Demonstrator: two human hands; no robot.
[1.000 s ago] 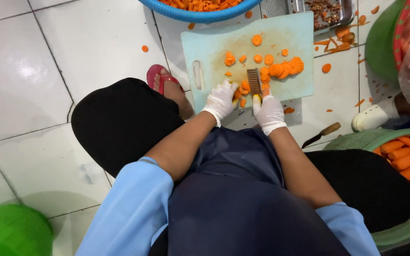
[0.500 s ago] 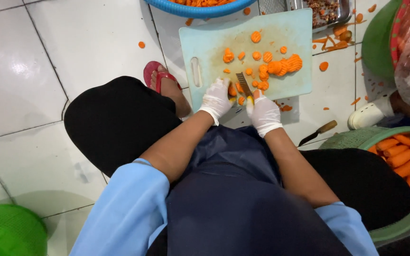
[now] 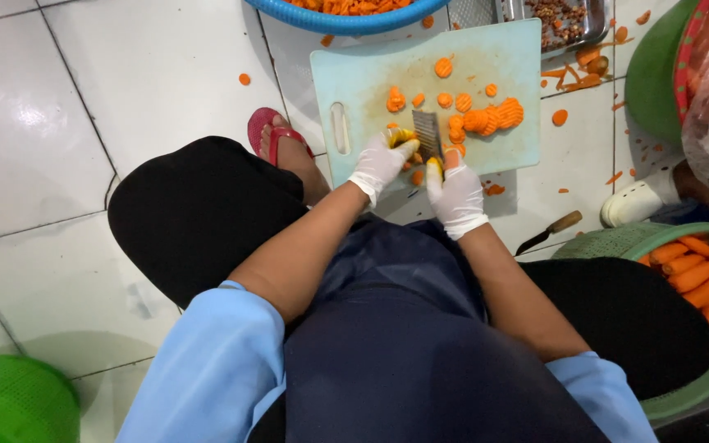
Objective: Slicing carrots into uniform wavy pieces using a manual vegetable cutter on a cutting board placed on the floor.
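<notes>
Glossy white floor tiles (image 3: 125,98) with dark grout lines fill the room underfoot, catching soft overhead light. Orange scraps dot them toward two o'clock. A green basket (image 3: 10,406) sits at seven o'clock, a blue tub rim (image 3: 346,20) at twelve.
</notes>
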